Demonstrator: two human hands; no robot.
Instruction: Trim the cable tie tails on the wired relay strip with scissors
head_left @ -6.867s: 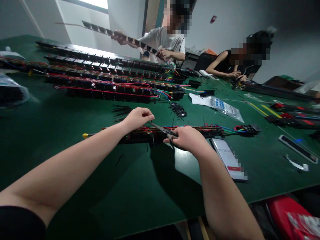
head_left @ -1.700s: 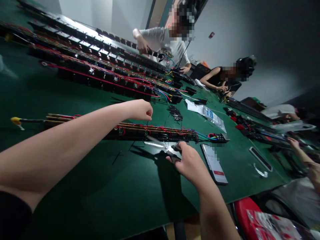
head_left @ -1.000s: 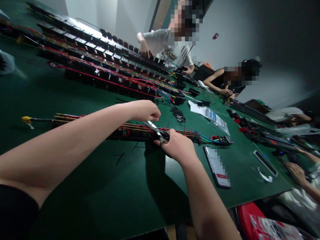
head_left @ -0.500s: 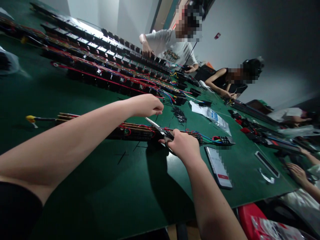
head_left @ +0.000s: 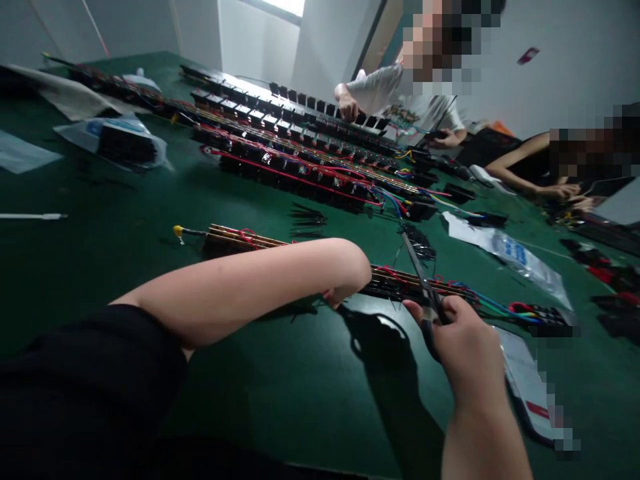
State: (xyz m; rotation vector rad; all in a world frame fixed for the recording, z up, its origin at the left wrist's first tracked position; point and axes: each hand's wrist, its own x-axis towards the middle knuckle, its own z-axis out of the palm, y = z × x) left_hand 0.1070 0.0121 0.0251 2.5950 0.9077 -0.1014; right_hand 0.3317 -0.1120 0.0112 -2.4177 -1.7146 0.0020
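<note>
My right hand (head_left: pixel 467 340) grips a pair of scissors (head_left: pixel 424 280) by the handles, with the blades pointing away over a long wired assembly (head_left: pixel 245 237). That assembly has gold-edged boards and red wires, a yellow-tipped lead (head_left: pixel 179 232) on its left and blue and green wires on its right. My left hand (head_left: pixel 350 270) bends down over the assembly's middle. Its fingers are curled at the near side, mostly hidden, and what they hold cannot be made out. Thin black ties (head_left: pixel 417 241) lie in a bunch just beyond the scissors.
Several similar wired assemblies (head_left: pixel 300 153) lie across the back of the green table (head_left: pixel 225 413). A phone (head_left: pixel 527 380) is beside my right wrist. Plastic bags (head_left: pixel 530 257) lie at right and left. Two people work across the table, one hand (head_left: pixel 347 107) on an assembly.
The view has swung left, so the table's things appear farther right. My left hand has come down from above the assembly to its near side. The scissors now point more directly away.
</note>
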